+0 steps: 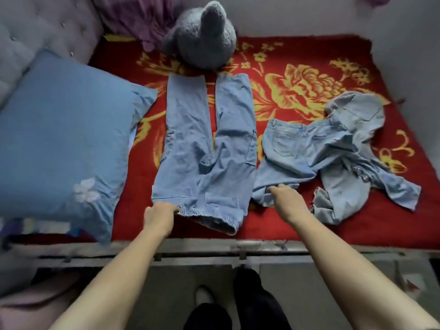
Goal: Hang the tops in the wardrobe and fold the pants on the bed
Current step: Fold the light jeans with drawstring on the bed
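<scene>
Light blue denim pants with an elastic waistband [207, 148] lie flat in the middle of the bed [262, 246]. The legs run side by side toward the far edge and the waistband sits at the near edge. Your left hand [159, 217] is clamped on the waistband's left corner, fingers curled into the fabric. Your right hand [285, 201] sits on the near edge of the crumpled light blue jeans heap [309, 148], just right of the flat pants. Its fingers are bent onto the denim, but you cannot tell whether they pinch it or just rest there.

Step in hand, as a judgement: the pants fold is starting, with the pair spread out and no fold made yet. The next move likely calls for both hands on this one pair, so bring the right over to the waistband's right corner. Then lay one leg over the other, keeping the edges lined up.

The heap reaches toward the right edge. It may hold more than one garment; cannot tell.

Containers: none in view, no wardrobe, no hangers.

Everything lies on a red blanket with gold flowers [309, 67]. A blue pillow [64, 129] is at the left edge, a grey plush toy [202, 36] is at the far edge just beyond the leg hems, and purple fabric [133, 17] is at the far left corner.
</scene>
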